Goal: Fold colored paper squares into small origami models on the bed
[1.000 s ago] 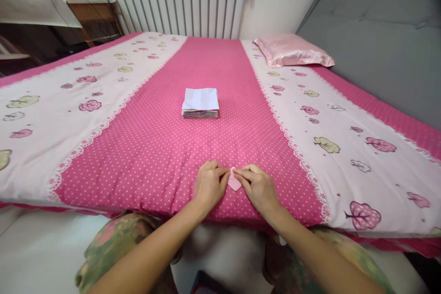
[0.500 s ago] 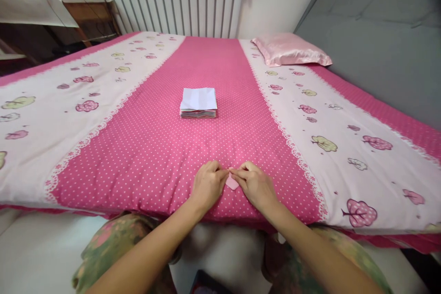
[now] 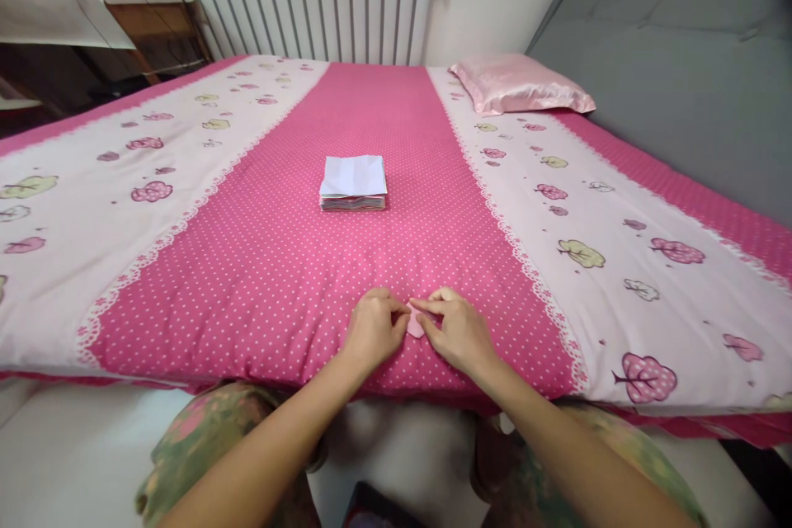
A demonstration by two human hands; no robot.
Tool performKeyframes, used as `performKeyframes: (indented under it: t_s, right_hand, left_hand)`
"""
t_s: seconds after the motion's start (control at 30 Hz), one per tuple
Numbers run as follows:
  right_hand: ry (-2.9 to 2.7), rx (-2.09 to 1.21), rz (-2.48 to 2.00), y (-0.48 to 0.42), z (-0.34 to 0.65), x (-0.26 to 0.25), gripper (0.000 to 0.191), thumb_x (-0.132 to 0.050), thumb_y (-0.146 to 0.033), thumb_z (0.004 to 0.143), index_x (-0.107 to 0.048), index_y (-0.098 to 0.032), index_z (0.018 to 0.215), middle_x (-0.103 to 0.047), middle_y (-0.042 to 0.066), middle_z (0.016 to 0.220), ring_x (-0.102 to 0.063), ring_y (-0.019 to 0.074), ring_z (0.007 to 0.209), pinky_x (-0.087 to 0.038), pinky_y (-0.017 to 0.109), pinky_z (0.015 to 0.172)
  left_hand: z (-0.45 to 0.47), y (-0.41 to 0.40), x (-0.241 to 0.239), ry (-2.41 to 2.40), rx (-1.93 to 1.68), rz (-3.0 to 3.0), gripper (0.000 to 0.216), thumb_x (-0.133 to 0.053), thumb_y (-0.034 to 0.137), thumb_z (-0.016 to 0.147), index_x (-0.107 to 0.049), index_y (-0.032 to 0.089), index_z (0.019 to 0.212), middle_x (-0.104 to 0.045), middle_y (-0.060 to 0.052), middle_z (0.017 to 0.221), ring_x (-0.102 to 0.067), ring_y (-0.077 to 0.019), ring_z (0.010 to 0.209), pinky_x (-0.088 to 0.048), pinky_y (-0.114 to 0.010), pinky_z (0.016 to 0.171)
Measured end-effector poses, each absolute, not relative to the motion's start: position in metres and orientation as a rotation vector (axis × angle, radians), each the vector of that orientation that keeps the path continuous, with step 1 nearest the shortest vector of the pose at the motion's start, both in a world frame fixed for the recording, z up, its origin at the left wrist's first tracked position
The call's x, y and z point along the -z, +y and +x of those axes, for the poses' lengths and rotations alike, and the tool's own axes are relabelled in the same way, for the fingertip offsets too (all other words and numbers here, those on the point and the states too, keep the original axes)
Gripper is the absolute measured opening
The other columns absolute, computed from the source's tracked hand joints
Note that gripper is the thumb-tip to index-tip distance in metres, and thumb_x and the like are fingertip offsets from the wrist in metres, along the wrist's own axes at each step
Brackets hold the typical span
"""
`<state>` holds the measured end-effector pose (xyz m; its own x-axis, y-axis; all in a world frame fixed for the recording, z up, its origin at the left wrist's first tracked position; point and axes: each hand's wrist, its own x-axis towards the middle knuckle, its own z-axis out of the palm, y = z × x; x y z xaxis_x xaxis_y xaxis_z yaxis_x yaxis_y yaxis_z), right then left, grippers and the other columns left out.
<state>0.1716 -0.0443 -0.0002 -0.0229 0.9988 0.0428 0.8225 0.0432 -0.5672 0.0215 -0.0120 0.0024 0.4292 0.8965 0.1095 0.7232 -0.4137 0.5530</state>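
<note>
Left hand (image 3: 376, 330) pinches the pink paper (image 3: 414, 327); right hand (image 3: 459, 332) touches it, thumb and forefinger wider apart than before. Paper lies on the bedspread (image 3: 266, 264), nearside of the white-topped stack (image 3: 354, 176) (itself unmoved on the bedspread).

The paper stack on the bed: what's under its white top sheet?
Edges of more sheets show at the front, beneath the white top sheet. Their faces are covered and cannot be seen.
</note>
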Motion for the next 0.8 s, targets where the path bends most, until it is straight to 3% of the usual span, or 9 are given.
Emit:
performKeyframes:
  t_s: [0.5,0.67,0.8]
  right_hand:
    - [-2.008,-0.773,-1.625,-0.036,0.188,0.011,0.060,-0.039,0.005,0.068,-0.057,-0.026,0.117,-0.056,0.005,0.092,-0.052,0.0151,0.084,-0.040,0.026,0.075]
    - [-2.058,-0.800,-1.490,-0.038,0.196,0.008,0.061,-0.043,0.003,0.068,-0.054,-0.025,0.120,-0.054,0.005,0.095,-0.051,0.0157,0.086,-0.041,0.029,0.077]
    - [-2.055,-0.727,-1.375,-0.041,0.203,0.006,0.052,-0.048,-0.002,0.070,-0.057,-0.025,0.116,-0.052,0.005,0.094,-0.050,0.0122,0.072,-0.044,0.027,0.069]
  left_hand:
    - [0.017,-0.008,-0.006,1.348,-0.442,2.181,0.040,-0.044,-0.002,0.064,-0.071,0.015,0.088,-0.062,-0.005,0.070,-0.053,-0.0151,0.067,-0.043,-0.027,0.067]
    - [0.009,-0.010,-0.003,1.214,-0.512,2.250,0.045,-0.043,-0.001,0.063,-0.068,0.015,0.096,-0.057,-0.004,0.072,-0.051,-0.0156,0.071,-0.042,-0.027,0.068]
    - [0.004,-0.012,-0.004,1.144,-0.547,2.280,0.044,-0.044,0.001,0.063,-0.066,0.016,0.098,-0.053,-0.003,0.072,-0.049,-0.0154,0.072,-0.041,-0.028,0.068]
